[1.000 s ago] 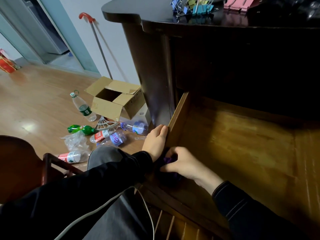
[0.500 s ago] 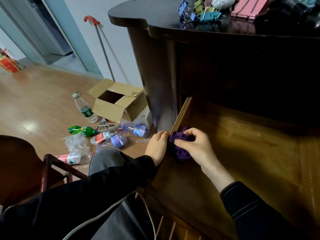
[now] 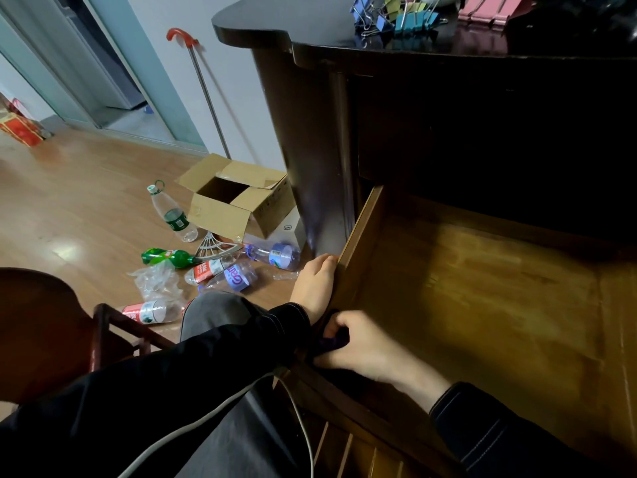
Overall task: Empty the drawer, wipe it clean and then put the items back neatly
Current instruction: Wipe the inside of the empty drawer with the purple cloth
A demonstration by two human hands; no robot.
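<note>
The wooden drawer stands pulled out of the dark desk, its bare bottom showing. My left hand grips the drawer's left side wall from outside, fingers over its top edge. My right hand is curled round a purple cloth and presses it into the drawer's near left corner; most of the cloth is hidden under the hand. On the desk top lie coloured binder clips and pink clips.
Left of the desk, an open cardboard box and several plastic bottles lie on the wooden floor. A mop handle leans on the wall. A dark red chair stands at my left. A white cable crosses my lap.
My right hand has dragged the purple cloth back along the left wall, from further in to the near left corner. My left hand has kept its hold on the side wall.
</note>
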